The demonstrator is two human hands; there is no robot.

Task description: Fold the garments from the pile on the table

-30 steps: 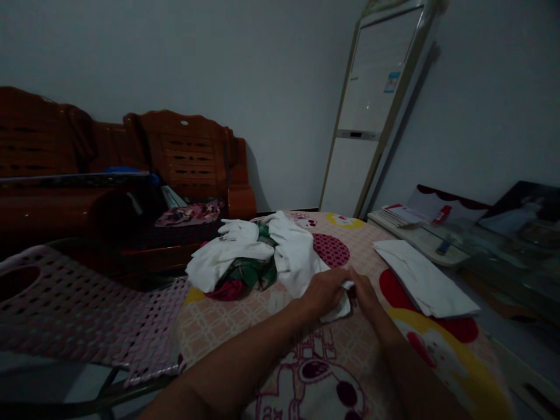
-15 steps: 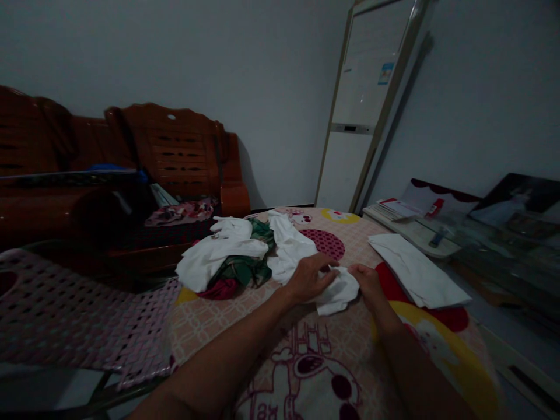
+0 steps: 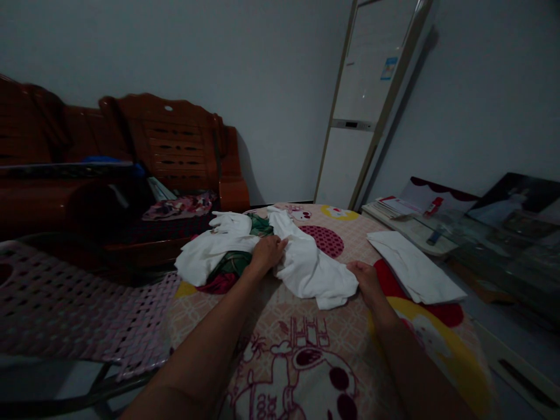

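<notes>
A crumpled white garment (image 3: pixel 312 271) lies across the round table between my two hands. My left hand (image 3: pixel 268 255) is closed on its left edge, next to a heap of clothes. At the garment's right end, my right hand (image 3: pixel 364 277) pinches the cloth's corner. The heap holds a white piece of clothing (image 3: pixel 196 256), a green checked cloth (image 3: pixel 236 262) and a dark red cloth (image 3: pixel 219 284). To the right of my right hand rests a folded white cloth (image 3: pixel 413 265).
A patterned tablecloth (image 3: pixel 271 332) covers the table. On the left stand a pink woven chair (image 3: pixel 87 309) and a wooden sofa (image 3: pixel 175 146). A tall white air conditioner (image 3: pixel 350 134) is behind, and a glass-topped cabinet (image 3: pixel 503 245) with papers is at the right.
My left hand has moved left from the garment's middle to its left edge beside the heap. The white garment now lies more spread out. My right hand stays at its right end.
</notes>
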